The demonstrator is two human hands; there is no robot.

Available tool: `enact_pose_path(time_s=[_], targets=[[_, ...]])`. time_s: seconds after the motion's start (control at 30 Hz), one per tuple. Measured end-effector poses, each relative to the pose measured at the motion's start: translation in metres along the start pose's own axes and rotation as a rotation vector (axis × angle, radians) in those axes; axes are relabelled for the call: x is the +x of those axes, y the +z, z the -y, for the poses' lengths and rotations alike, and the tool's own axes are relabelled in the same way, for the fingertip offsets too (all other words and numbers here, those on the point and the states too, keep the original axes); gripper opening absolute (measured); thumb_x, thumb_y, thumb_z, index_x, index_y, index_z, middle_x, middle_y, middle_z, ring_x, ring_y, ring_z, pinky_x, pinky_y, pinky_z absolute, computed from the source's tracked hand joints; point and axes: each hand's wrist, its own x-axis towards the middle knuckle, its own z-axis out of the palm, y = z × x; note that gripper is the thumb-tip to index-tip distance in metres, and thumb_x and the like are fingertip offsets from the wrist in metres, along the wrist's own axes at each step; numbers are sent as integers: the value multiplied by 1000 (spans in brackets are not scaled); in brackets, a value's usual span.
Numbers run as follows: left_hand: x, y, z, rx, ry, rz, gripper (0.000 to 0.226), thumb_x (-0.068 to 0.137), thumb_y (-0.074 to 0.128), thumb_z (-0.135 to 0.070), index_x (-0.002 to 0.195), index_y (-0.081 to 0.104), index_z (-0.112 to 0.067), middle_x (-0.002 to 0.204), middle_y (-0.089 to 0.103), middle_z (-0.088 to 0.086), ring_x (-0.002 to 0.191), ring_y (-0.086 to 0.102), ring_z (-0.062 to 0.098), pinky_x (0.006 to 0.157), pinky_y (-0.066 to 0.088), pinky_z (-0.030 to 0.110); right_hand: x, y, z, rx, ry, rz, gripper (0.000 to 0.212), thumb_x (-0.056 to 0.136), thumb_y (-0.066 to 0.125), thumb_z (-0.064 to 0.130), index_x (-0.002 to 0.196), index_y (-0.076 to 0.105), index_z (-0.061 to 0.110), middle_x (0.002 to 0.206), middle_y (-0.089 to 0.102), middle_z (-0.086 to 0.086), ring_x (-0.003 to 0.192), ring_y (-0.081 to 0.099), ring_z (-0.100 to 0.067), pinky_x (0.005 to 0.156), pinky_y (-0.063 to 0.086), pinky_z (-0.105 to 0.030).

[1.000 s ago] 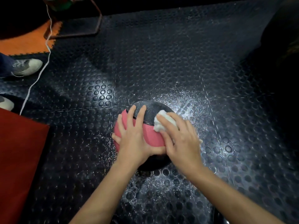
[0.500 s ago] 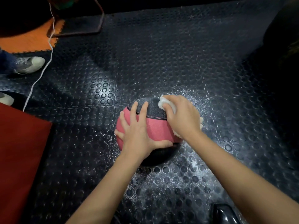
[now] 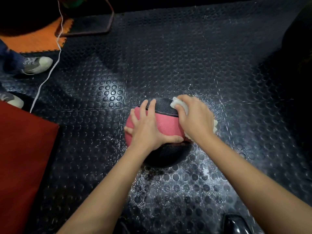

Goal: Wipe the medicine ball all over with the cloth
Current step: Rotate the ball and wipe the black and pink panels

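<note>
1. The ball [image 3: 162, 127] sits on the studded floor mat [image 3: 168, 56], straight ahead of the person and between both forearms, within reach of either hand.

2. The left hand [image 3: 146, 130] lies spread over the near-left of the ball, fingers straight across the pink band, fingertips onto the black cap, thumb hooked along the seam on the near side. It presses to steady the ball rather than closing round it.

3. The right hand [image 3: 195, 115] grips the cloth [image 3: 179, 103], fingers curled over it, and presses it on the far-right shoulder of the ball where black cap meets pink band. More cloth pokes out under the wrist on the right.

4. The relation that matters: the cloth is on the upper far-right, while the near black underside faces the person and the bottom rests on the mat, out of the cloth's reach.

5. A ball has no long axis, so my judgement is that the coming move calls for the left hand to roll it and bring fresh surface under the cloth.

6. White specks lie scattered on the mat around the ball.
</note>
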Motion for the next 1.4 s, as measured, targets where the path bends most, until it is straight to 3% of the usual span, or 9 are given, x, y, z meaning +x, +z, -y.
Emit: enact_pose_path(time_s=[0.13, 0.27, 0.43, 0.57, 0.73, 0.9, 1.07, 1.2, 1.4], targets=[[7, -11, 7, -39, -12, 16, 148, 43, 81, -72, 155, -5, -27, 162, -16, -5, 149, -12, 25, 115, 5, 65, -20, 2, -1, 28, -32, -51, 33, 97, 47, 36, 127, 55, 26, 114, 58, 0, 101, 55, -20, 70, 29, -26], [10, -13, 8, -51, -32, 15, 149, 43, 79, -74, 156, -3, -19, 163, -7, -1, 150, -6, 25, 117, 3, 58, -18, 2, 1, 19, -16, -33, 32, 97, 48, 36, 126, 57, 26, 112, 58, 0, 100, 55, -21, 70, 28, -26], [6, -14, 15, -19, 17, 21, 148, 42, 82, -70, 155, 0, -21, 163, -3, -5, 150, -4, 20, 119, 4, 57, -38, -4, -7, -21, -293, -62, 25, 92, 59, 31, 115, 65, 24, 102, 63, 1, 86, 60, -21, 62, 46, -30], [-5, -3, 12, 25, 44, 8, 151, 41, 81, -72, 155, -3, -21, 162, -5, -6, 149, -7, 20, 117, 2, 61, -2, -1, -10, 54, 54, -1, 28, 96, 51, 36, 122, 61, 30, 114, 64, -1, 101, 60, -26, 77, 44, -34], [1, -5, 10, 3, 21, -6, 145, 46, 82, -67, 155, -2, -21, 162, -3, -5, 149, -6, 20, 117, 7, 61, -51, -3, 5, 30, -281, -88, 23, 92, 58, 32, 112, 67, 24, 101, 63, 3, 84, 59, -14, 57, 33, -19], [-3, 1, 5, 63, 35, -11, 150, 42, 80, -73, 155, -3, -19, 162, -4, -4, 149, -7, 22, 116, 4, 63, -6, 0, 0, 10, -9, -29, 29, 97, 49, 37, 123, 60, 31, 111, 62, 2, 101, 57, -21, 72, 35, -29], [0, -2, 3, 51, 26, -1, 145, 49, 84, -63, 155, -4, -19, 162, -6, -3, 149, -8, 24, 117, 4, 62, -35, -6, 7, -33, -306, -73, 21, 91, 60, 31, 111, 67, 25, 101, 65, 1, 86, 60, -20, 61, 43, -28], [-8, 5, 0, 93, 28, -8, 151, 43, 82, -72, 155, -4, -18, 162, -7, -3, 149, -9, 25, 117, 5, 62, 3, -2, 6, -47, -88, -17, 25, 96, 49, 38, 115, 63, 30, 106, 64, -2, 98, 59, -25, 71, 42, -33], [6, -6, 2, 63, 47, 20, 138, 55, 86, -54, 155, -2, -20, 163, -4, -4, 149, -7, 24, 118, 3, 58, -38, -4, 8, -63, -336, -123, 20, 86, 66, 29, 105, 69, 23, 99, 66, -1, 84, 61, -22, 58, 41, -26]])
